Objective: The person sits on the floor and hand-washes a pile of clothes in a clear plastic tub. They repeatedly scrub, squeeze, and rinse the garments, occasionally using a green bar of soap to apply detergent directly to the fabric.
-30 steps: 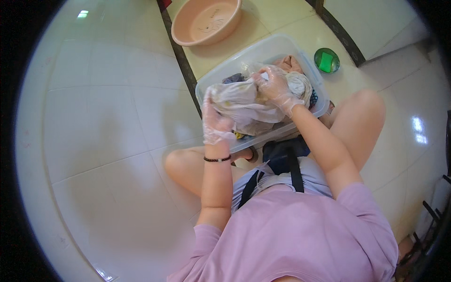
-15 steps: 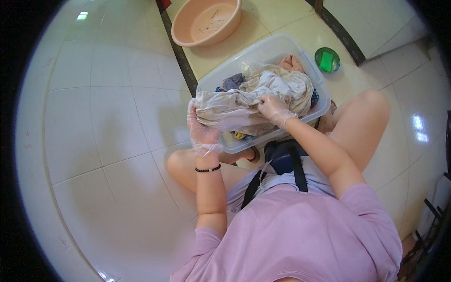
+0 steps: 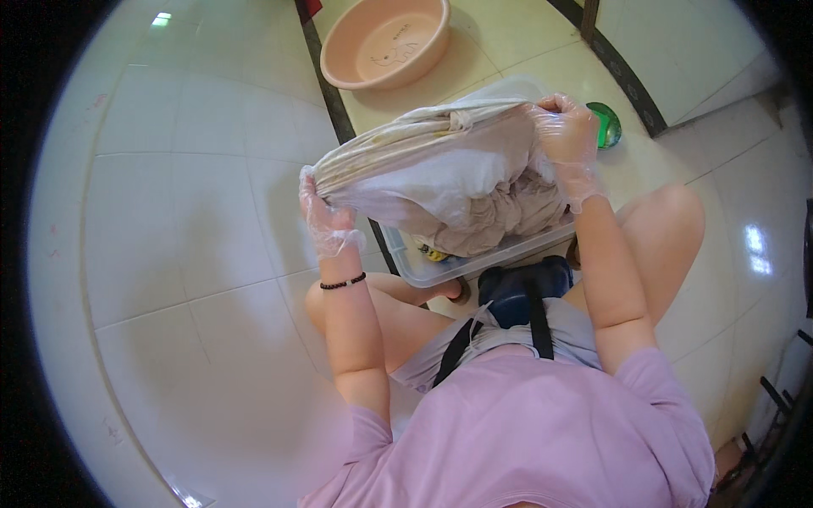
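Observation:
A whitish, wrinkled cloth [image 3: 440, 173] with yellowish stains is stretched between my two hands over a clear plastic tub [image 3: 495, 258]. My left hand [image 3: 326, 216], in a thin transparent glove, grips its left end out past the tub's edge. Gloved the same way, my right hand [image 3: 567, 140] is closed on the cloth's upper right edge. The lower part of the cloth hangs in folds into the tub and hides most of what lies there. A bit of yellow patterned fabric [image 3: 434, 253] shows at the tub's near left corner.
Beyond the tub stands a peach-coloured basin [image 3: 356, 63]. A green soap bar [image 3: 604, 127] sits in a round dish, partly behind my right hand. White tiled wall [image 3: 212, 229] rises close on the left; a dark-edged step [image 3: 631, 80] is at the far right.
My right hand has moved up and to the right with the cloth's edge, and my left hand slightly left and down. The cloth is now lifted and spread wide, covering the other laundry.

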Demonstrator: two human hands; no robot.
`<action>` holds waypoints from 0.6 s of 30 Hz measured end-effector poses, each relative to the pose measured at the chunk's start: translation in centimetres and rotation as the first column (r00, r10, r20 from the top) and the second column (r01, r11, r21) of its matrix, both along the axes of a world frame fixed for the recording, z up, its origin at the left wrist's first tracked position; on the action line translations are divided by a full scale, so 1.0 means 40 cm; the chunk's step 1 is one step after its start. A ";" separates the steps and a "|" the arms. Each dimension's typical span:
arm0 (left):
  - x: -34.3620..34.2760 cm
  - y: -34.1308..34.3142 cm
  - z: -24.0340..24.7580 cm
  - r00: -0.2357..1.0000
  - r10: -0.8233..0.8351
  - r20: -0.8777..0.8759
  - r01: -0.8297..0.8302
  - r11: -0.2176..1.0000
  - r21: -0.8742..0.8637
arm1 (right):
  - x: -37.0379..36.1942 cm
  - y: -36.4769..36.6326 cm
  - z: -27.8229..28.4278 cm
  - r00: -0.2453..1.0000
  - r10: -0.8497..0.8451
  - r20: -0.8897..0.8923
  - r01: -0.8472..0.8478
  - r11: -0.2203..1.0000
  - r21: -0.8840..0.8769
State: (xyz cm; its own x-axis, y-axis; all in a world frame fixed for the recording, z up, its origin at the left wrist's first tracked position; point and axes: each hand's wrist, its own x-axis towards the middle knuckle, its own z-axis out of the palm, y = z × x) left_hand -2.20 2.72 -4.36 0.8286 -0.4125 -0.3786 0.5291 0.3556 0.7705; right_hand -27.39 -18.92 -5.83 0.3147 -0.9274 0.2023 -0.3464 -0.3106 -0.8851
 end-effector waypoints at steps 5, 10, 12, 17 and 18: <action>-0.035 -0.010 -0.094 0.936 -0.279 -0.212 0.284 0.959 -0.011 | -0.024 -0.051 -0.025 0.655 0.340 -0.675 -0.263 0.940 0.218; -0.124 0.005 -0.123 0.951 -0.308 0.020 0.305 0.948 0.095 | -0.052 0.030 -0.127 0.304 0.719 -0.625 -0.542 0.670 0.507; -0.140 0.020 -0.099 0.918 -0.387 0.084 0.379 0.921 0.093 | -0.027 0.062 -0.141 0.424 0.719 -0.550 -0.604 0.677 0.420; -0.178 0.063 0.005 0.808 -0.479 0.343 0.481 0.873 0.085 | 0.075 0.124 -0.165 0.742 0.530 -0.411 -0.542 0.835 0.097; -0.181 0.074 0.025 0.797 -0.477 0.369 0.486 0.871 0.076 | 0.087 0.115 -0.169 0.738 0.483 -0.472 -0.489 0.864 0.119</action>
